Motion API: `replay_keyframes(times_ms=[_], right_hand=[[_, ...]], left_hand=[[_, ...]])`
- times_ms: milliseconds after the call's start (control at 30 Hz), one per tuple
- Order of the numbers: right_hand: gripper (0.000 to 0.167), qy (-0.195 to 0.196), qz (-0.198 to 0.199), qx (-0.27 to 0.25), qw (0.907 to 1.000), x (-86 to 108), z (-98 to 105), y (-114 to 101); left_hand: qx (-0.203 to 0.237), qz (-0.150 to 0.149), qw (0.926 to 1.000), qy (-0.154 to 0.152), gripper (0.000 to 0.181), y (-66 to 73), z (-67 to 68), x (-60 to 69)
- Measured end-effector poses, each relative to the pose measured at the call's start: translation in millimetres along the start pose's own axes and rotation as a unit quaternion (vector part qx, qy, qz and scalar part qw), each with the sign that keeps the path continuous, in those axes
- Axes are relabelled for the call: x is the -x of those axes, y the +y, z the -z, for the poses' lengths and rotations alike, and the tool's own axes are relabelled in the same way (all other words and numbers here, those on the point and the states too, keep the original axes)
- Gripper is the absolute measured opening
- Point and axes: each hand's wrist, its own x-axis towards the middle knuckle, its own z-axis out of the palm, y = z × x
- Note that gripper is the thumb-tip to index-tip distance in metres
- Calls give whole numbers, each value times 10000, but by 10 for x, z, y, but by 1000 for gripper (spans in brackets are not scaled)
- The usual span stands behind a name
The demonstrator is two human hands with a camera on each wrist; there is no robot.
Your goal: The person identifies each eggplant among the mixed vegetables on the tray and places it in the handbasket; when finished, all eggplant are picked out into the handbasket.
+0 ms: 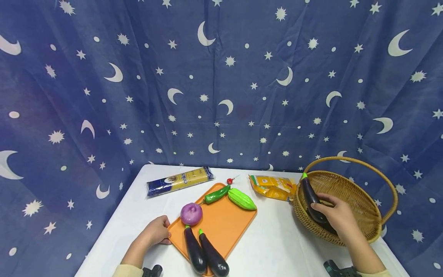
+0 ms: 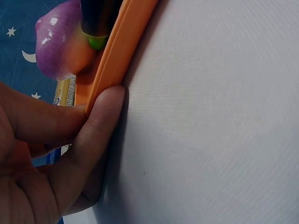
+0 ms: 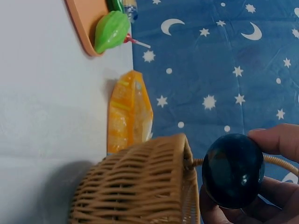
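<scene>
At the right, my right hand (image 1: 335,215) grips an eggplant (image 1: 310,196) by its thick lower part, stem end up, over the near-left side of a wicker basket (image 1: 360,196). The right wrist view shows the eggplant's rounded end (image 3: 233,170) between thumb and fingers, beside the basket rim. A dark shape lies below it in the basket; I cannot tell what. My left hand (image 1: 155,232) pinches the left edge of an orange tray (image 1: 225,221). On the tray lie two eggplants (image 1: 194,252), a purple onion (image 1: 191,214), a green pepper (image 1: 217,195) and a light-green ridged vegetable (image 1: 242,199).
A blue and gold packet (image 1: 181,181) lies at the back left of the white table (image 1: 273,238). Behind the tray is a red lollipop (image 1: 230,181). An orange bag (image 1: 273,187) lies left of the basket, whose handle (image 1: 367,165) arches up. A patterned blue curtain hangs behind.
</scene>
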Motion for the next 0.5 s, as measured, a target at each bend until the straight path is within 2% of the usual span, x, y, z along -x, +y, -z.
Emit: replay_keyframes(times_ms=[500], right_hand=[[72, 248, -50, 358, 9990, -31, 206, 200]], left_hand=[[-57, 89, 9999, -46, 20, -15, -5, -32]])
